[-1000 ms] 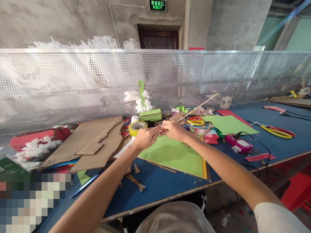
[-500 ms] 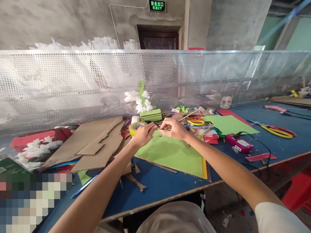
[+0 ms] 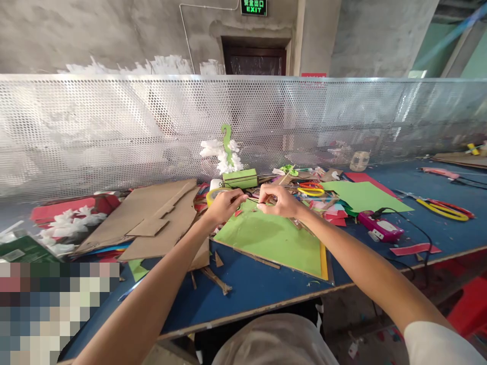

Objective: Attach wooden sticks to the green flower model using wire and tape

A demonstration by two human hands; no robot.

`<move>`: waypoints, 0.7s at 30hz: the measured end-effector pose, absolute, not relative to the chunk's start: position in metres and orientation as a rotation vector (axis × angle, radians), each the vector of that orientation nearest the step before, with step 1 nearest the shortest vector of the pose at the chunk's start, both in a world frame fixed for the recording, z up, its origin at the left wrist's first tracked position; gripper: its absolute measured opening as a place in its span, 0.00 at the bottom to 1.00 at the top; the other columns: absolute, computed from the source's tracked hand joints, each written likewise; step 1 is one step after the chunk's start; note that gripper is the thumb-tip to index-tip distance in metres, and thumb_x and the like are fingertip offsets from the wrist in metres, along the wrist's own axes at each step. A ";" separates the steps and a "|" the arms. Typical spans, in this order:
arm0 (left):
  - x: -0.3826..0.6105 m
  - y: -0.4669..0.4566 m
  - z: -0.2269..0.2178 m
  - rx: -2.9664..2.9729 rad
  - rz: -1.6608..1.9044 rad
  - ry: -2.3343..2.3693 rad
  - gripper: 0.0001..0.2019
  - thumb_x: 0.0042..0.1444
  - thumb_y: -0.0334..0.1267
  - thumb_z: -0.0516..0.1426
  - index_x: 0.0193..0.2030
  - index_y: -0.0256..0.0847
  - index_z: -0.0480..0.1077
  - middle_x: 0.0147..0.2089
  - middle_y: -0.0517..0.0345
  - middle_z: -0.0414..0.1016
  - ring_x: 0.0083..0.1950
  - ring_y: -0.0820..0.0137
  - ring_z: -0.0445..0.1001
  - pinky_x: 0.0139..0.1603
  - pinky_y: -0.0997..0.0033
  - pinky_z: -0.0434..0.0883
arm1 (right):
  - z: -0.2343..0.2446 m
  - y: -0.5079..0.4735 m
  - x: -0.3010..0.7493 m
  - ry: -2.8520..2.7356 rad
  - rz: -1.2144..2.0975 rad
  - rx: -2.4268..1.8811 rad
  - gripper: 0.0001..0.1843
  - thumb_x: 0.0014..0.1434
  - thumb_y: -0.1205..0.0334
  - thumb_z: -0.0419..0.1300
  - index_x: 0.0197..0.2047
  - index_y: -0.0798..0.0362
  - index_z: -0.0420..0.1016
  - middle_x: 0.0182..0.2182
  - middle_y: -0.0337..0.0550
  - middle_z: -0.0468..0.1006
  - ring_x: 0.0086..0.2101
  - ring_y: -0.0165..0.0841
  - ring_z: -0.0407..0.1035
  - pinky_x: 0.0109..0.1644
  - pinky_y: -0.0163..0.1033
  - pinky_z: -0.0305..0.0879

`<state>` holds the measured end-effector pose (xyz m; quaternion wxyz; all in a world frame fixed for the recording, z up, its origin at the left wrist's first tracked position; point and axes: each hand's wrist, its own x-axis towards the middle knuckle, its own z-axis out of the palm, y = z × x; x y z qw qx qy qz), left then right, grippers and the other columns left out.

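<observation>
Above the green sheet (image 3: pixel 274 238), my left hand (image 3: pixel 227 204) and my right hand (image 3: pixel 279 201) face each other a short gap apart. A thin dark cord (image 3: pixel 253 197) spans that gap, pinched at each side between thumb and forefinger; whether it is string or wire I cannot tell. Just behind my hands lies a green paper-covered block (image 3: pixel 240 178) with a dark line running along it. A roll of yellow tape (image 3: pixel 211 195) is partly hidden behind my left hand. White paper tufts with a green hook-shaped piece (image 3: pixel 227 142) stand farther back.
Cardboard pieces (image 3: pixel 160 223) cover the left side. Yellow-handled scissors (image 3: pixel 311 191), pliers (image 3: pixel 443 207), a magenta device (image 3: pixel 380 226) with a black cable and a clear jar (image 3: pixel 359 161) lie to the right. A perforated metal screen (image 3: pixel 152 121) borders the table's back.
The view has shifted slightly, so everything sits a little farther right. My hands have drawn somewhat apart, and more of the dark cord shows between them.
</observation>
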<state>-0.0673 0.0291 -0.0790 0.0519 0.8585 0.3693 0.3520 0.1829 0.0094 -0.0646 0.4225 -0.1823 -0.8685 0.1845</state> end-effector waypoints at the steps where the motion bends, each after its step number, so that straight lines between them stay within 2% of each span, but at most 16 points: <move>1: -0.068 0.029 -0.079 2.635 1.023 1.111 0.22 0.72 0.53 0.50 0.32 0.41 0.71 0.29 0.58 0.72 0.31 0.69 0.69 0.37 0.70 0.63 | -0.064 0.009 0.183 -2.156 0.488 -0.451 0.08 0.60 0.61 0.65 0.31 0.52 0.74 0.30 0.38 0.71 0.30 0.30 0.63 0.35 0.36 0.59; 4: -0.067 0.028 -0.082 2.727 0.851 1.070 0.21 0.73 0.50 0.49 0.36 0.41 0.74 0.31 0.56 0.76 0.32 0.69 0.71 0.37 0.69 0.63 | -0.062 0.008 0.184 -2.088 0.548 -0.461 0.09 0.61 0.57 0.65 0.33 0.52 0.75 0.30 0.39 0.73 0.31 0.31 0.66 0.36 0.37 0.61; 9: -0.057 0.025 -0.090 2.875 0.602 1.065 0.20 0.74 0.47 0.47 0.40 0.42 0.76 0.35 0.53 0.80 0.32 0.66 0.74 0.35 0.67 0.62 | -0.060 0.006 0.183 -2.059 0.522 -0.474 0.10 0.63 0.56 0.67 0.45 0.53 0.80 0.33 0.40 0.76 0.33 0.31 0.68 0.36 0.36 0.63; 16: -0.049 0.015 -0.090 2.956 0.343 1.110 0.16 0.72 0.43 0.49 0.38 0.44 0.76 0.32 0.53 0.79 0.31 0.64 0.75 0.33 0.67 0.61 | -0.062 0.010 0.183 -2.136 0.277 -0.449 0.08 0.68 0.58 0.65 0.42 0.53 0.82 0.38 0.46 0.78 0.37 0.35 0.72 0.41 0.40 0.68; 21: -0.054 0.015 -0.092 2.957 0.253 1.159 0.10 0.65 0.31 0.52 0.39 0.43 0.74 0.35 0.51 0.80 0.34 0.63 0.77 0.35 0.69 0.65 | -0.067 0.018 0.185 -2.176 0.020 -0.486 0.06 0.69 0.62 0.64 0.41 0.52 0.81 0.38 0.47 0.78 0.40 0.38 0.73 0.47 0.43 0.69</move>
